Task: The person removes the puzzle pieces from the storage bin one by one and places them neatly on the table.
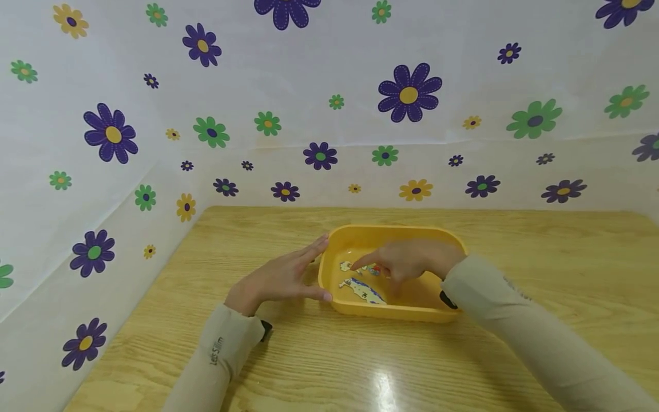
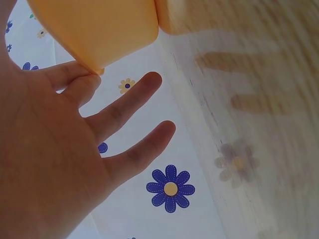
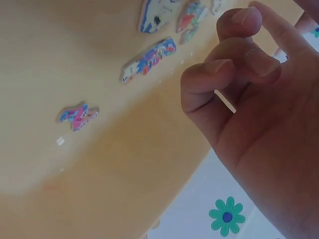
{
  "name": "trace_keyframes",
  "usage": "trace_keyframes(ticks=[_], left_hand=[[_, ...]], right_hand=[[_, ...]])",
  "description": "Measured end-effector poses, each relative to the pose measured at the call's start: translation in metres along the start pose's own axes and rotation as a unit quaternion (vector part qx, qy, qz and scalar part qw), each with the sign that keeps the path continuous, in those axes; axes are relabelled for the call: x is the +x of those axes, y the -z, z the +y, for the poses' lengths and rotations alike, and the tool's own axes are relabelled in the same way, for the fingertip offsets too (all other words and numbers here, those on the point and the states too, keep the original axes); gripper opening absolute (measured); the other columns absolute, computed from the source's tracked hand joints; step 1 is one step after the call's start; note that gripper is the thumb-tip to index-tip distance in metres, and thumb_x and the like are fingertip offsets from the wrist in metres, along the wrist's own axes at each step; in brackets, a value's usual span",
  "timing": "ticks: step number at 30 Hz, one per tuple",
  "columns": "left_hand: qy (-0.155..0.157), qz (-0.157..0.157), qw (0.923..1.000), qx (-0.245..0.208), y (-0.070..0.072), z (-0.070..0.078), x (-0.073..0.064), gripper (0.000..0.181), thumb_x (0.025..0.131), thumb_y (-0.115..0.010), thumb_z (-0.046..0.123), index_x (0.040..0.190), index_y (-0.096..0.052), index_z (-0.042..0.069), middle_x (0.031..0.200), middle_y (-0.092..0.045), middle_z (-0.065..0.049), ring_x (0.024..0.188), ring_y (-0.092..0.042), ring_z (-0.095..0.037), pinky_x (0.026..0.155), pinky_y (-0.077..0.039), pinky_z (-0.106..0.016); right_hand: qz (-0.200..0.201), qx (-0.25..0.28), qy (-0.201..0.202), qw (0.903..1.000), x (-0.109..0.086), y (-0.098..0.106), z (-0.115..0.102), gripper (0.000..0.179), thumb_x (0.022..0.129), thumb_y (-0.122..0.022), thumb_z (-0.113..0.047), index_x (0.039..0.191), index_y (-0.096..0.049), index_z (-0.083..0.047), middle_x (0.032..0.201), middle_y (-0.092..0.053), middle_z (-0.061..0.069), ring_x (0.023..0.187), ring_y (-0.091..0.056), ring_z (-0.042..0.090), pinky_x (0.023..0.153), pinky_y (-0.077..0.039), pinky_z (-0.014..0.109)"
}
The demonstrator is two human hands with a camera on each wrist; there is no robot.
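Note:
A yellow plastic tub (image 1: pixel 401 312) stands on the wooden table. Straight, spread fingers of my left hand (image 1: pixel 280 278) rest against the tub's left side, the thumb by its near corner. Inside the tub is my right hand (image 1: pixel 409 262), index finger stretched out and the other fingers curled with nothing in them. That fingertip lies at a small flat printed piece (image 1: pixel 344 266); touching or just above, I cannot tell. A longer cream-and-blue piece (image 1: pixel 363 290) lies nearer me. The right wrist view shows a pink-and-blue piece (image 3: pixel 78 117) and a long multicoloured piece (image 3: pixel 149 59) on the tub floor.
The table (image 1: pixel 247 229) has a wood-grain top. A white sheet printed with flowers (image 1: pixel 309 80) hangs behind it and along its left side. The tub's raised walls surround the right hand. Dark straps show at both sleeve cuffs.

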State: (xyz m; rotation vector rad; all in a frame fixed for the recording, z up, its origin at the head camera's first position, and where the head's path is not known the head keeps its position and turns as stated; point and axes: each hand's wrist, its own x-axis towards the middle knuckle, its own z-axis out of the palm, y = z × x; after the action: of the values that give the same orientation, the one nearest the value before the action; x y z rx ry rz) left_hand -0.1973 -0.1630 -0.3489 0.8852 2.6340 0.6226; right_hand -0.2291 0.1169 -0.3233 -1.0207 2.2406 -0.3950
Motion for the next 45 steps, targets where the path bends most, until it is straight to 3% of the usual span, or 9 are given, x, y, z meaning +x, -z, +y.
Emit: trace_keyframes(ticks=[5, 12, 17, 24, 27, 31, 35, 41, 45], left_hand=[[0.001, -0.003, 1.0000, -0.002, 0.001, 0.001, 0.000, 0.113, 0.084, -0.071, 0.067, 0.164, -0.012, 0.014, 0.170, -0.004, -0.003, 0.152, -0.019, -0.029, 0.119, -0.025, -0.055], [-0.004, 0.000, 1.0000, -0.004, 0.000, 0.001, -0.001, 0.113, 0.084, -0.072, 0.066, 0.164, -0.012, 0.014, 0.170, -0.005, -0.003, 0.152, -0.020, -0.029, 0.119, -0.026, -0.054], [-0.003, 0.003, 1.0000, 0.002, 0.000, 0.000, 0.000, 0.113, 0.084, -0.073, 0.065, 0.164, -0.012, 0.014, 0.170, -0.005, -0.003, 0.152, -0.020, -0.028, 0.119, -0.026, -0.053], [-0.007, 0.002, 1.0000, 0.007, -0.001, 0.000, 0.001, 0.113, 0.084, -0.073, 0.064, 0.164, -0.013, 0.013, 0.170, -0.006, -0.004, 0.153, -0.019, -0.028, 0.119, -0.025, -0.053], [-0.007, 0.003, 0.9999, 0.009, -0.002, -0.001, 0.001, 0.113, 0.084, -0.072, 0.065, 0.164, -0.013, 0.013, 0.170, -0.006, -0.004, 0.153, -0.019, -0.028, 0.119, -0.025, -0.053], [-0.007, 0.003, 0.9999, 0.009, -0.002, -0.001, 0.001, 0.113, 0.084, -0.072, 0.066, 0.164, -0.013, 0.013, 0.170, -0.006, -0.003, 0.153, -0.018, -0.028, 0.119, -0.025, -0.053], [-0.008, 0.002, 0.9999, 0.008, -0.001, -0.001, 0.000, 0.113, 0.084, -0.071, 0.067, 0.164, -0.013, 0.013, 0.170, -0.006, -0.003, 0.153, -0.018, -0.028, 0.119, -0.025, -0.053], [-0.008, 0.002, 1.0000, 0.003, 0.000, 0.000, 0.000, 0.114, 0.084, -0.071, 0.068, 0.164, -0.012, 0.013, 0.170, -0.005, -0.001, 0.153, -0.018, -0.027, 0.119, -0.025, -0.053], [-0.009, 0.001, 1.0000, 0.001, -0.001, -0.001, 0.000, 0.113, 0.084, -0.071, 0.067, 0.164, -0.013, 0.013, 0.170, -0.005, -0.002, 0.153, -0.018, -0.027, 0.119, -0.025, -0.053]], right_hand=[[-0.011, 0.012, -0.025, 0.9996, 0.003, -0.006, -0.001, 0.088, 0.080, -0.078, 0.005, 0.155, -0.043, -0.024, 0.064, -0.040, -0.004, 0.056, -0.037, 0.010, 0.051, -0.032, 0.021], [-0.015, 0.003, -0.042, 0.9990, 0.008, -0.011, -0.002, 0.090, 0.080, -0.079, 0.002, 0.155, -0.043, -0.031, 0.081, -0.044, -0.001, 0.063, -0.036, 0.014, 0.055, -0.031, 0.025], [-0.019, -0.013, -0.046, 0.9987, 0.011, -0.013, -0.002, 0.088, 0.081, -0.078, 0.000, 0.155, -0.043, -0.032, 0.080, -0.040, -0.001, 0.065, -0.037, 0.014, 0.057, -0.031, 0.026], [-0.022, -0.043, -0.048, 0.9977, 0.014, -0.016, -0.004, 0.085, 0.081, -0.081, -0.004, 0.154, -0.046, -0.032, 0.095, -0.050, 0.001, 0.072, -0.040, 0.016, 0.063, -0.035, 0.029], [-0.020, -0.057, -0.049, 0.9970, 0.015, -0.016, -0.006, 0.085, 0.082, -0.081, -0.004, 0.153, -0.046, -0.033, 0.089, -0.049, 0.001, 0.071, -0.040, 0.016, 0.063, -0.036, 0.028], [-0.015, -0.095, -0.035, 0.9948, 0.015, -0.017, -0.007, 0.082, 0.082, -0.083, -0.009, 0.153, -0.046, -0.031, 0.101, -0.058, 0.002, 0.079, -0.046, 0.017, 0.076, -0.047, 0.031], [-0.006, -0.127, -0.025, 0.9916, 0.015, -0.017, -0.008, 0.079, 0.082, -0.085, -0.014, 0.151, -0.049, -0.029, 0.114, -0.060, 0.001, 0.089, -0.048, 0.018, 0.091, -0.049, 0.036], [0.007, -0.138, -0.014, 0.9903, 0.015, -0.016, -0.007, 0.073, 0.080, -0.085, -0.012, 0.145, -0.054, -0.026, 0.095, -0.055, -0.001, 0.080, -0.046, 0.015, 0.073, -0.046, 0.029], [0.010, -0.136, -0.019, 0.9904, 0.015, -0.016, -0.007, 0.070, 0.081, -0.086, -0.015, 0.143, -0.056, -0.026, 0.103, -0.059, -0.001, 0.083, -0.048, 0.014, 0.078, -0.049, 0.031]])
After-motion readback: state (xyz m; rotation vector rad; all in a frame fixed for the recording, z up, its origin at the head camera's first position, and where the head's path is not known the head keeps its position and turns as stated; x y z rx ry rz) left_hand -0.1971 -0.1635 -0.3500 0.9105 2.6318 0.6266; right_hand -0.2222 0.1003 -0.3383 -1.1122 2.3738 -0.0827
